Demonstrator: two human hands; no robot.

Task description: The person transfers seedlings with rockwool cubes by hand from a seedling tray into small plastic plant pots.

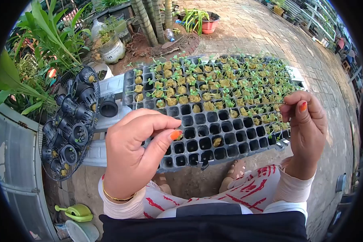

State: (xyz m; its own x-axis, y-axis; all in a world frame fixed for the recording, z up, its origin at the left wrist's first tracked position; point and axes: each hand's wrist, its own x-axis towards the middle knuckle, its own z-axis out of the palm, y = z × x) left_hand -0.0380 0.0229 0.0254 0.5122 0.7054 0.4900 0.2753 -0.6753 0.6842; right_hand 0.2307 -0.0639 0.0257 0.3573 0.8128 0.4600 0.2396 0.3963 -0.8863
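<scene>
My left hand (pixel 139 147) hovers over the near left part of a black seedling tray (pixel 232 150), thumb and forefinger closed in a pinch. A small yellowish bit shows just under the thumb tip; I cannot tell what the fingers hold. Over the tray's right end, my right hand (pixel 308 121) is closed on a thin dark stick (pixel 270 103), which points left across the seedlings. Green seedlings (pixel 226 82) in yellow-brown plugs fill the far and right cells. Most near cells are bare black holes, with a lone plug (pixel 217 142) in one of them.
Left of the tray, a wire basket (pixel 97 90) holds several black net pots (pixel 82 108). One loose net pot (pixel 108 105) lies on the slatted stand (pixel 97 155). A green watering can (pixel 78 212) and a pale bucket (pixel 82 232) are low left. Potted plants and a red planter (pixel 209 25) stand beyond.
</scene>
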